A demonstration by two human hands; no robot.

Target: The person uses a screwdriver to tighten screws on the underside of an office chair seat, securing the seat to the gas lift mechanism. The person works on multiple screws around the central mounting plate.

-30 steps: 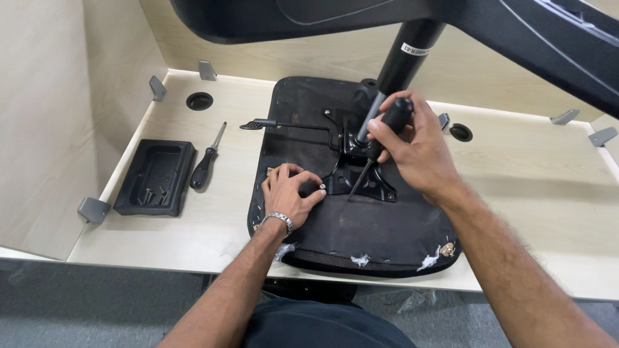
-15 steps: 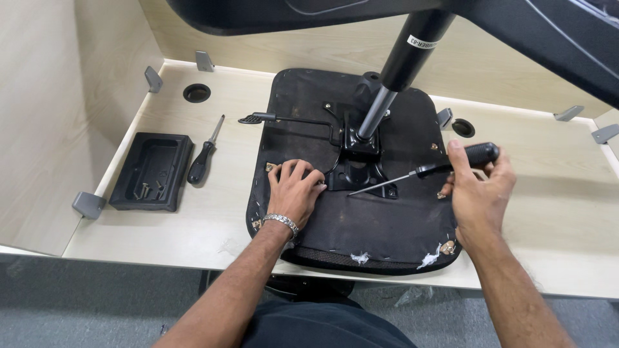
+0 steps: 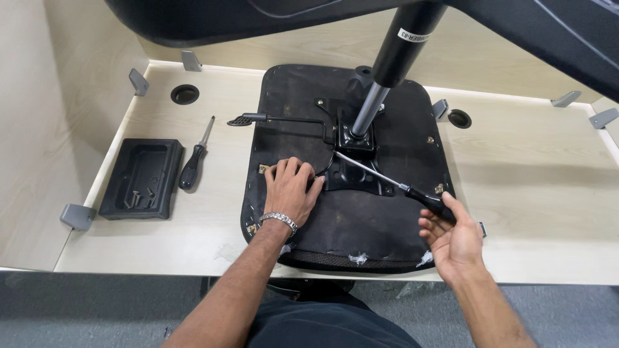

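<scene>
Head view looks down on a pale wooden table (image 3: 535, 167) where a black upturned office-chair seat pan (image 3: 387, 225) lies flat, its black metal mounting plate (image 3: 351, 171) and grey gas-lift column (image 3: 371, 109) rising from the middle. The left hand (image 3: 291, 192) rests palm-down on the seat, fingers spread and holding nothing. The right hand (image 3: 454, 237) grips the black handle of a long steel-shafted screwdriver (image 3: 393, 183), fingers curled loosely round it, the tip lying at the plate. That tool looks light, stiff and easy to roll, best taken by its handle; the seat seems heavy and rigid. A second black-handled screwdriver (image 3: 193, 164) and a black plastic parts tray (image 3: 116, 193) lie to the left. The chair base overhead is cut off, and the screws under the column are hard to make out.
</scene>
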